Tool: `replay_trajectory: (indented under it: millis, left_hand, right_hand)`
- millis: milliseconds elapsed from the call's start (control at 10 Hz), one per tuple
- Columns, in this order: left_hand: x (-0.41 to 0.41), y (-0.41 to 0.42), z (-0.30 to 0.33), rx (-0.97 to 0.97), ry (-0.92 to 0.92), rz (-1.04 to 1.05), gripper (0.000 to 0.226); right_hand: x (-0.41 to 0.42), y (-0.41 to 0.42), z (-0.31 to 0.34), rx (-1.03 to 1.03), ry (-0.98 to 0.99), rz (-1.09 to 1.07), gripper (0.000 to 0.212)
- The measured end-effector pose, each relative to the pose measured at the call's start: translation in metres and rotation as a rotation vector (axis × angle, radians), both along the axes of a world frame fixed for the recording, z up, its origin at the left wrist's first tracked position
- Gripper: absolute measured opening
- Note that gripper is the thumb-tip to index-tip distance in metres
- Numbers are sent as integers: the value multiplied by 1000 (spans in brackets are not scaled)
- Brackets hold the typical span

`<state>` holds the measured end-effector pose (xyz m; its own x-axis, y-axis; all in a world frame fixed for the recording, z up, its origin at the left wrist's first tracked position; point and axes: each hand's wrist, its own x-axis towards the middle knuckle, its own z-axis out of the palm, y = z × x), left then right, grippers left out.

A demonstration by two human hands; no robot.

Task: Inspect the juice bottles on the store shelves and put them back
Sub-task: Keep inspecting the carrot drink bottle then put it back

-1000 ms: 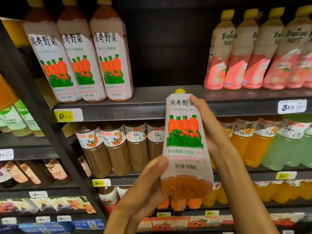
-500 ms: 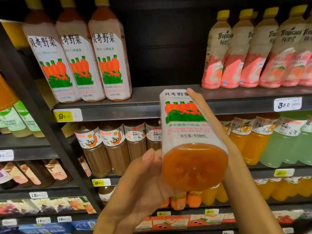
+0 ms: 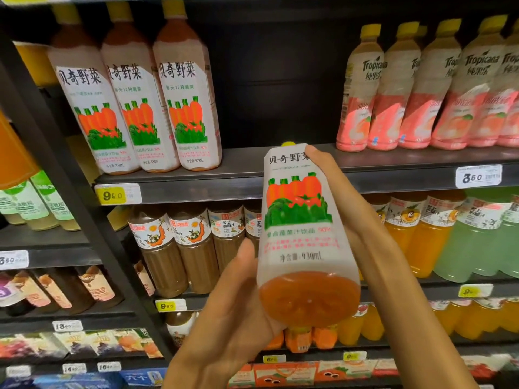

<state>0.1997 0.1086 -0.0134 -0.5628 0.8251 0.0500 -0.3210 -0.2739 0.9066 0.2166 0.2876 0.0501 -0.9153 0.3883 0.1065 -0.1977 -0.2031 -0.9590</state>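
Note:
A large carrot juice bottle (image 3: 300, 226), white label with carrots and a yellow cap, is held in front of the shelves, tilted with its orange base toward me. My left hand (image 3: 238, 313) cups its lower left side, thumb up along the label. My right hand (image 3: 351, 209) grips the bottle's right side and back, fingertips at the label's top. Three matching bottles (image 3: 134, 108) stand on the upper shelf (image 3: 252, 161) at the left, with a dark gap to their right.
Pink Tropicana bottles (image 3: 421, 94) fill the upper shelf's right end. Below stand brown juice bottles (image 3: 179, 248), orange bottles (image 3: 415, 234) and pale green ones (image 3: 471, 242). Price tags (image 3: 117, 194) line the shelf edges. A black upright (image 3: 56, 169) divides off more shelves at the left.
The bottle first tipped its base up toward me, then swung partly back upright, showing more of the label. Both hands kept hold of it.

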Motion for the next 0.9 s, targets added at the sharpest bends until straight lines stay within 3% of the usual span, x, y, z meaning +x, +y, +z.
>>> replay_trajectory:
  millis: [100, 200, 300, 400, 600, 800, 900]
  left_hand:
    - [3, 1, 3, 48, -43, -173, 60]
    - [3, 1, 2, 2, -38, -116, 68]
    - [0, 4, 3, -58, 129, -64, 39]
    - [-6, 8, 0, -117, 257, -36, 35]
    - [-14, 20, -9, -187, 338, -46, 65]
    - [-23, 30, -21, -211, 386, 57, 70]
    - [-28, 29, -25, -184, 425, 138, 71]
  right_hand:
    - [1, -2, 4, 8, 6, 48, 44]
    - [-3, 5, 0, -14, 53, 35, 33]
    - [-1, 7, 2, 23, 90, 27, 38]
    - [1, 12, 2, 123, 82, 56, 40]
    - [5, 9, 2, 128, 162, -6, 46]
    - [11, -3, -5, 289, 253, -55, 54]
    - [14, -5, -5, 295, 288, -21, 68]
